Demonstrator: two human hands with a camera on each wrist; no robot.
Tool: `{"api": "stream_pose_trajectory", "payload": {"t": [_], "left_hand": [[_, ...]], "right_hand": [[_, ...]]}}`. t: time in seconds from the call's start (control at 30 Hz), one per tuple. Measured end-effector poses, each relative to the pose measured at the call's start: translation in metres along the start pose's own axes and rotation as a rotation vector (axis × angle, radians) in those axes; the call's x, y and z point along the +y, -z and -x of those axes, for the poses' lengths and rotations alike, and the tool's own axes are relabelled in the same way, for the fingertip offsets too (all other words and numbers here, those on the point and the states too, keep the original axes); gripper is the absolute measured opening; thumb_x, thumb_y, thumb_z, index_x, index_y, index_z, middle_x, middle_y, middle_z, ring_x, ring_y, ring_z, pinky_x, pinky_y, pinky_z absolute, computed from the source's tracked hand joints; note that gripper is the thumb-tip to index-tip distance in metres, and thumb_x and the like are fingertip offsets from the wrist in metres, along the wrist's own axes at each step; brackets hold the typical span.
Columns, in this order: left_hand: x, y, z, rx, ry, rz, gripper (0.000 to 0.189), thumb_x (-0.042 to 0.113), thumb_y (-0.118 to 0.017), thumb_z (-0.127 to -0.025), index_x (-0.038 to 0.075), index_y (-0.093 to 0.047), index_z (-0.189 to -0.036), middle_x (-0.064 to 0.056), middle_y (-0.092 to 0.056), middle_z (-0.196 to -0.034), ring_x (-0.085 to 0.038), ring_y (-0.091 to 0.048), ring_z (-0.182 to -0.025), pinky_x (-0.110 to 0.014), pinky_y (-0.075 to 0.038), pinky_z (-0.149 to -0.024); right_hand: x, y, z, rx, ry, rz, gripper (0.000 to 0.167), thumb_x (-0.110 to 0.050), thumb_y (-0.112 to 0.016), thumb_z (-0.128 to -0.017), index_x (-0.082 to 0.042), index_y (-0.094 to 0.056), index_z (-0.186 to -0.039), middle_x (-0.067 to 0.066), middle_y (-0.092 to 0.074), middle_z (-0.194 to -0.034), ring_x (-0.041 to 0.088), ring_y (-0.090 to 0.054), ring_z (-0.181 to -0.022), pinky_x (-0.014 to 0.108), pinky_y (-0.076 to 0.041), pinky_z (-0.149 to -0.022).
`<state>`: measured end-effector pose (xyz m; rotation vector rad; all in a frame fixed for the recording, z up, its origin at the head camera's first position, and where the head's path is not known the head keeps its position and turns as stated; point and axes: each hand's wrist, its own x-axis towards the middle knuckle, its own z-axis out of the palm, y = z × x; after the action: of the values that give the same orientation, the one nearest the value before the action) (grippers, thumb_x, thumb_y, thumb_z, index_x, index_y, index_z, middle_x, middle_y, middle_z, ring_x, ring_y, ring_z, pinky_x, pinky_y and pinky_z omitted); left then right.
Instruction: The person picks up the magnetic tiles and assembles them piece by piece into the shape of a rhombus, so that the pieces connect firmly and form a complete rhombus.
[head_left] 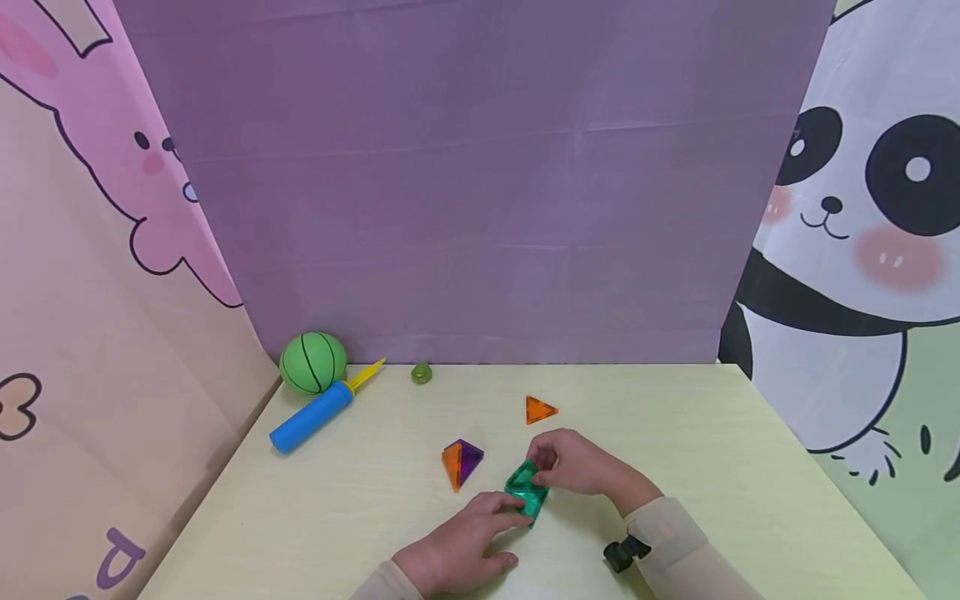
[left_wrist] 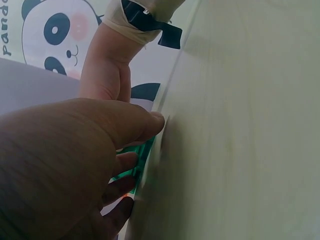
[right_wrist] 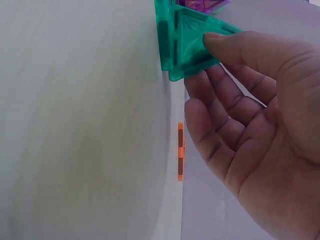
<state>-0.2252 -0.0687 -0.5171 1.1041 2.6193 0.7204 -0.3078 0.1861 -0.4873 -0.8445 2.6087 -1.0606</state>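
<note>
My right hand (head_left: 577, 465) pinches a translucent green triangular magnetic tile (right_wrist: 192, 45) between thumb and fingers. That tile is tilted up from the table, its edge against a second green tile (head_left: 535, 498) that lies flat. Fingertips of my left hand (head_left: 468, 546) rest on the flat tile, with the fingers extended and the thumb apart near the tabletop. In the left wrist view the green tiles (left_wrist: 146, 155) are mostly hidden behind the left fingers. Just left of them stands an orange and purple piece (head_left: 462, 463) of joined triangular tiles.
A single orange triangular tile (head_left: 540, 409) lies flat beyond the right hand. Toward the back left are a green ball (head_left: 313, 362), a blue pump (head_left: 311, 423) with a yellow nozzle, and a small round green object (head_left: 422, 373). A purple cloth (head_left: 480, 183) hangs behind the table.
</note>
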Motion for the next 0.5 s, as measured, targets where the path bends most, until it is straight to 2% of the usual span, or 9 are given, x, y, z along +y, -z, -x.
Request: {"api": "stream_pose_trajectory", "payload": {"t": [0.5], "left_hand": [[-0.0024, -0.0019, -0.0010, 0.005, -0.009, -0.001, 0.052, 0.035, -0.070, -0.102, 0.032, -0.056, -0.152, 0.011, -0.040, -0.158, -0.014, -0.036, -0.147, -0.039, -0.042, -0.116]], "right_hand": [[0.0056, -0.0004, -0.0007, -0.035, -0.014, -0.004, 0.012, -0.011, -0.082, -0.091, -0.018, -0.074, -0.097, -0.007, -0.070, -0.086, 0.019, -0.062, -0.081, 0.034, -0.055, -0.073]]}}
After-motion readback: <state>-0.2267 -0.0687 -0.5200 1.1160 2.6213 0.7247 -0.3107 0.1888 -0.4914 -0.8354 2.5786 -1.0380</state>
